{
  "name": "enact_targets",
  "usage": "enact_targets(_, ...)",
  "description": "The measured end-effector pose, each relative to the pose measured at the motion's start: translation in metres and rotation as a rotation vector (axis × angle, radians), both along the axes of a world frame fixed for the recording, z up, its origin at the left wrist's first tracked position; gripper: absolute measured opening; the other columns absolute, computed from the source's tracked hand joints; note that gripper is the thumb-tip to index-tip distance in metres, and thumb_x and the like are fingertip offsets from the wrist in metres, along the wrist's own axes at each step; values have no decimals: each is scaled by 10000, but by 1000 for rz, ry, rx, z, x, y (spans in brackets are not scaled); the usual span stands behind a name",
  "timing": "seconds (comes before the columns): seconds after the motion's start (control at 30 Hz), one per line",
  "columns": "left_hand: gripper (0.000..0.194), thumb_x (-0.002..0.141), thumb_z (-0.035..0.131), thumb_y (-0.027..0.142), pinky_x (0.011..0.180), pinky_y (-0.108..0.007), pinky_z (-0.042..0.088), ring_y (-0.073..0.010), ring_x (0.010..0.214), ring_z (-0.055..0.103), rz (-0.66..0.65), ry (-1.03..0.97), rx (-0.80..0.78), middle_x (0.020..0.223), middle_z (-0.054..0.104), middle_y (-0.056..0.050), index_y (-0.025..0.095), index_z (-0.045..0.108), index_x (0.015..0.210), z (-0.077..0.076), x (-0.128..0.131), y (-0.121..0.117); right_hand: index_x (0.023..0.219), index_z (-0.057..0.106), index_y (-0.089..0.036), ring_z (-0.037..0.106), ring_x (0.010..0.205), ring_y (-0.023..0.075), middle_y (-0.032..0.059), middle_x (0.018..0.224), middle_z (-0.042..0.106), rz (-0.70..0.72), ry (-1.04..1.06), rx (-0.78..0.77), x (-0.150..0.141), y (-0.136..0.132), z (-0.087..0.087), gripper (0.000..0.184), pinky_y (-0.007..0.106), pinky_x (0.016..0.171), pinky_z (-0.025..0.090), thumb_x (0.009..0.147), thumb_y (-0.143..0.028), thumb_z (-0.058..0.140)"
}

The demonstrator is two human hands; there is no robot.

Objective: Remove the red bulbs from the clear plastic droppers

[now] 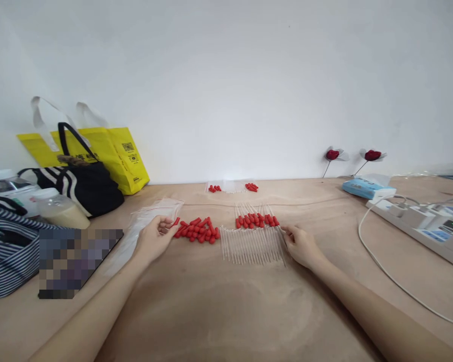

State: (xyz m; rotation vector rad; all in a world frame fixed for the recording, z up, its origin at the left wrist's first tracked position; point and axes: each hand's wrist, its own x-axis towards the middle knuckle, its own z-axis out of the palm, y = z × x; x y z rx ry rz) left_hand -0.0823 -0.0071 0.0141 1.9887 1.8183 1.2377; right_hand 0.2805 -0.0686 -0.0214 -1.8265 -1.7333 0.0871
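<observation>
My left hand (155,237) is closed at the left end of a loose pile of red dropper bulbs (198,231), with one red bulb (176,221) between thumb and fingers. At the right end of a row of thin clear dropper tubes (249,246), my right hand (299,245) pinches the top of the outermost tube (284,254). The tubes lie side by side on the wooden table (207,311). Just behind them, a second group of tubes carries red bulbs (254,220) on their near ends.
Clear plastic bags (136,226) lie beyond my left forearm. Another bag with red bulbs (251,187) is near the wall. On the left stand a yellow bag (126,161), a black bag (98,188) and a bottle (60,208). A tissue pack (366,187) and power strip (419,226) sit right.
</observation>
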Motion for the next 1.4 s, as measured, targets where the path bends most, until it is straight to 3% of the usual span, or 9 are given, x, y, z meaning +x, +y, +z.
enact_targets(0.13, 324, 635, 554, 473, 583, -265, 442, -147, 602, 555, -3, 31, -69, 685, 604, -6, 181, 531, 773, -6, -9, 11, 947, 623, -96, 593, 736, 178, 108, 815, 633, 5, 24, -22, -2, -1, 0, 336, 272, 699, 439, 729, -89, 367)
enact_targets(0.47, 280, 661, 516, 445, 602, -245, 428, -154, 663, 562, 33, 138, -176, 741, 631, -10, 192, 561, 774, 0, 11, 13, 938, 616, -96, 592, 859, 202, 123, 913, 644, 28, 82, -50, -1, 1, 2, 317, 288, 759, 429, 744, -76, 366)
enact_targets(0.7, 232, 684, 492, 396, 672, -292, 406, -204, 759, 533, 147, 285, 87, 794, 628, -30, 198, 586, 760, 9, 13, 2, 935, 599, -102, 607, 766, 165, 107, 889, 654, -29, 185, -113, 15, 18, 6, 254, 243, 664, 446, 762, -150, 419)
enact_targets(0.83, 214, 715, 473, 372, 730, -320, 395, -210, 780, 513, 57, 334, 174, 780, 616, -32, 197, 595, 738, 9, 23, -8, 768, 609, -133, 589, 655, 147, 71, 739, 654, -74, 168, -122, 19, 39, 17, 188, 218, 555, 411, 742, -266, 478)
enact_targets(0.97, 192, 729, 478, 336, 780, -335, 379, -211, 832, 503, -38, 386, 229, 809, 604, -39, 196, 607, 711, 3, 27, -13, 578, 572, -172, 549, 566, 154, 39, 578, 610, -95, 114, -138, 7, 53, 23, 217, 225, 488, 339, 630, -382, 587)
enact_targets(1.23, 157, 731, 517, 306, 801, -350, 377, -200, 830, 516, -74, 347, 363, 815, 591, -44, 187, 617, 708, 5, 32, -18, 476, 520, -181, 543, 572, 167, 70, 563, 601, -140, 114, -103, -7, 57, 22, 214, 233, 488, 292, 645, -310, 539)
enact_targets(1.33, 153, 739, 515, 295, 754, -321, 403, -175, 771, 529, -194, 214, 308, 767, 598, -32, 182, 611, 701, 10, 49, -32, 492, 524, -178, 542, 565, 162, 65, 556, 597, -167, 173, -63, -5, 52, 28, 252, 234, 499, 308, 694, -323, 486)
enact_targets(1.4, 156, 749, 506, 287, 684, -281, 425, -152, 711, 544, -339, 79, 162, 725, 604, -20, 180, 614, 713, 12, 67, -42, 534, 535, -172, 535, 553, 147, 46, 565, 593, -160, 225, -41, -6, 44, 32, 279, 226, 499, 323, 728, -353, 449)
